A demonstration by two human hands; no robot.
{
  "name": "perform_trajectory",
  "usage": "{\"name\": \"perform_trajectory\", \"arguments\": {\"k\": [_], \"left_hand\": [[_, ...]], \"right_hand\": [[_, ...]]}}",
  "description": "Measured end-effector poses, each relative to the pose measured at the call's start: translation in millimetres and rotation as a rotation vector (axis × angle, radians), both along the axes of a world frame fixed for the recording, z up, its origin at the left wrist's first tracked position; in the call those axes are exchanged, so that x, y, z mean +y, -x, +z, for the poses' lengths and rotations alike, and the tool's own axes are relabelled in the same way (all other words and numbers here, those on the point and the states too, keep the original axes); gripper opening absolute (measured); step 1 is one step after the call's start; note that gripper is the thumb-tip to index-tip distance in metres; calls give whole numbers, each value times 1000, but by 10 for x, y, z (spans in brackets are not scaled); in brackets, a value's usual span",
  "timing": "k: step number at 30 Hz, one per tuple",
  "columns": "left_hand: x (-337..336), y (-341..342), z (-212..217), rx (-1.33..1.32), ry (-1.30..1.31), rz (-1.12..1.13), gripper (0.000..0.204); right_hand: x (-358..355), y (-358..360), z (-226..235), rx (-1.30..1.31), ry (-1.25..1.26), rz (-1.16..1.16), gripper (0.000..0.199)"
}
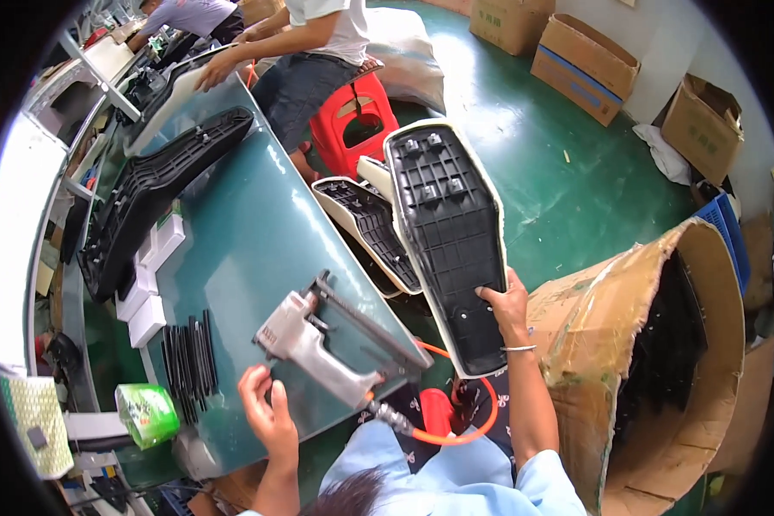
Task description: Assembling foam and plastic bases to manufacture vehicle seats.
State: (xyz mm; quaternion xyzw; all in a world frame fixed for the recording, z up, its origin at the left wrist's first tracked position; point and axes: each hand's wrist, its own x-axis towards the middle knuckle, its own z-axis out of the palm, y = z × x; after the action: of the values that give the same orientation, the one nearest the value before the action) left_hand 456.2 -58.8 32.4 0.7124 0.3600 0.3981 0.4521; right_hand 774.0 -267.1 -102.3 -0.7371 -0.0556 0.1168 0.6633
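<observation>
My right hand (512, 308) grips the edge of a long motorcycle seat (447, 232), with the thumb on its underside. The black ribbed base faces up, and a cream rim runs around it. Over the table's near part, my left hand (268, 411) is open, its fingers curled loosely around nothing. Just beyond it, a metal pneumatic staple gun (318, 348) lies on the green-topped table (249, 215). An orange air hose (477, 430) loops from its fitting past my lap. Behind the held seat, another seat (361, 211) with a black base sits beside the table.
Black strips (189, 361), white boxes (146, 318) and a black seat base (168, 189) lie along the table's left. A green packet (146, 414) stands nearby. To my right is a big cardboard carton (593, 318) holding dark pieces. A co-worker (322, 52) sits on a red stool (357, 120).
</observation>
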Motion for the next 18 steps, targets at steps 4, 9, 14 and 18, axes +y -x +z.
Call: {"name": "perform_trajectory", "arguments": {"k": [4, 9, 14, 18], "left_hand": [[-35, -82, 200, 486, -301, -99, 29], [-15, 6, 83, 701, -290, 1, 20], [124, 169, -68, 660, -399, -116, 21], [543, 881, -504, 583, -471, -419, 27]], "right_hand": [[580, -407, -426, 182, -85, 161, 52], [1543, -1029, -947, 4, 126, 418, 53], [2225, -1340, -1509, 91, 350, 505, 59], [2188, -1541, -1721, 196, 575, 575, 77]]}}
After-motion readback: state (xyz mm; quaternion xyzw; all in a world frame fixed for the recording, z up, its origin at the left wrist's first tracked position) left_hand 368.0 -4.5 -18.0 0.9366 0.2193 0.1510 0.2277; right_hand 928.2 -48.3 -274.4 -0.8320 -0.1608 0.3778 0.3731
